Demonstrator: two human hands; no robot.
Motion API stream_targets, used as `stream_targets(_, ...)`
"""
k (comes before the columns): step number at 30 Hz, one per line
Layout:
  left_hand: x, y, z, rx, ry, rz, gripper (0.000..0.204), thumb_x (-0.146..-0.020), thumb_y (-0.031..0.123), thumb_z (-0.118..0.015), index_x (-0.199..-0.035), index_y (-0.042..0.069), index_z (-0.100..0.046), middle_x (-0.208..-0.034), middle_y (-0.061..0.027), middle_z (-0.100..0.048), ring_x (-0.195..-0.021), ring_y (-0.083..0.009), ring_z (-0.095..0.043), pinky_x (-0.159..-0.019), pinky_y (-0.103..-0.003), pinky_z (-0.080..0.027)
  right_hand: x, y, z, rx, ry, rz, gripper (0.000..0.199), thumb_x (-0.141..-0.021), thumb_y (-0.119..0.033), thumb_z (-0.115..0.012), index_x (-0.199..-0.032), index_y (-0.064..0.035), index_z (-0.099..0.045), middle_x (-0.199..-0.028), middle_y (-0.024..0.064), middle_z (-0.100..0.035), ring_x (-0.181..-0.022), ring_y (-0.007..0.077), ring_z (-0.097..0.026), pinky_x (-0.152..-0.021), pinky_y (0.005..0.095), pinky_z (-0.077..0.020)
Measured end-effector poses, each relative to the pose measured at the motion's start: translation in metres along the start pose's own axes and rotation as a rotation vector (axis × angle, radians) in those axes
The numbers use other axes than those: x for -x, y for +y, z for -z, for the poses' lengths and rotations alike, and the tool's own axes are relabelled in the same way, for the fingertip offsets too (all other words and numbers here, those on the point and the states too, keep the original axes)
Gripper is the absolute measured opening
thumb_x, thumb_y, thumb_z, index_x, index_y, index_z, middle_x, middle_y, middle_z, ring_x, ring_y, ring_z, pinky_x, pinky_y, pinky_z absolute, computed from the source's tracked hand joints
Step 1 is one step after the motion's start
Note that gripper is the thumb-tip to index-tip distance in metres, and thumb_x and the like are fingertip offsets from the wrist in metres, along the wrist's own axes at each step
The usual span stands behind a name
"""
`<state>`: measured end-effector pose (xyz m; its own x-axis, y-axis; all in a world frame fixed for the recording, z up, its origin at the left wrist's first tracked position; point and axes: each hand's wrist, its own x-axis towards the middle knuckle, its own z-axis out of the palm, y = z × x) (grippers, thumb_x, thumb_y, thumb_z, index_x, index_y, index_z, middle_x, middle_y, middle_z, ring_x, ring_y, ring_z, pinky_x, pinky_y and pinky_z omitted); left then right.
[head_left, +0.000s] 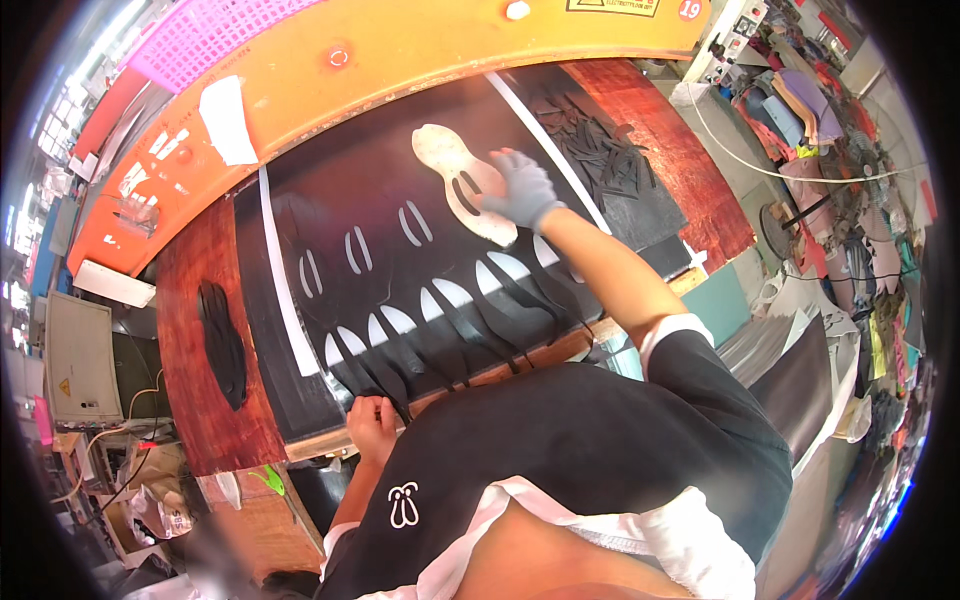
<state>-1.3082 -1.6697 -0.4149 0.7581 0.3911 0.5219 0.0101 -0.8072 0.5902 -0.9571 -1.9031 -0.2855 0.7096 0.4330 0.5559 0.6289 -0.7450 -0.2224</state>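
A cream, shoe-sole-shaped cutting die (435,148) with narrow slots lies on the black sheet (340,200). At its right edge is my right hand (525,192) in a grey glove, thumb over the die and fingers along the rim, gripping it. My left hand (371,428), bare, is closed at the sheet's near left edge; what its curled fingers hold is hidden. A row of sole-shaped cutouts (440,300) runs along the near side, with pale surface showing through. Paired slits (357,250) mark the sheet farther back.
An orange press beam (400,70) spans the far side, with a pink basket (210,40) on top. Black offcut strips (600,150) are heaped at right. A bundle of black pieces (222,345) lies on the red board (190,310) at left. Piled materials (800,120) stand far right.
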Motion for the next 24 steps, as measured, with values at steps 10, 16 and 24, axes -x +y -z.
stream_targets(10, -0.146, 0.06, -0.073, 0.098, 0.006, -0.342, 0.038, -0.076, 0.008, -0.064, -0.112, 0.003, -0.054, -0.122, -0.0169, -0.056, -0.114, -0.0347, -0.052, -0.097, -0.042, -0.041, -0.021, -0.063, -0.015, 0.194, -0.434, -0.303, 0.085, -0.067, -0.054, -0.069, -0.135, -0.0128, -0.039, -0.146, 0.0157, -0.032, -0.12, 0.0382, -0.043, -0.088, 0.0491, -0.0457)
stream_targets(16, -0.203, 0.095, -0.16, -0.072, -0.199, -0.249, 0.073, -0.085, 0.018, -0.058, -0.144, -0.001, -0.02, -0.139, -0.0242, -0.04, -0.132, -0.0361, -0.035, -0.11, -0.045, -0.026, -0.034, -0.06, -0.021, 0.123, -0.432, -0.354, 0.085, -0.064, -0.055, -0.07, -0.134, -0.0141, -0.043, -0.144, 0.0137, -0.034, -0.12, 0.0366, -0.046, -0.09, 0.0482, -0.0457)
stream_targets(24, -0.203, 0.09, -0.171, -0.236, -0.252, -0.27, 0.071, -0.087, 0.025, -0.056, -0.145, 0.002, -0.021, -0.144, -0.0185, -0.036, -0.138, -0.0314, -0.028, -0.113, -0.045, -0.021, -0.043, -0.031, -0.014, -0.231, -0.38, -0.372, 0.085, -0.06, -0.052, -0.07, -0.133, -0.0155, -0.047, -0.143, 0.0153, -0.036, -0.124, 0.0368, -0.045, -0.099, 0.0415, -0.0421)
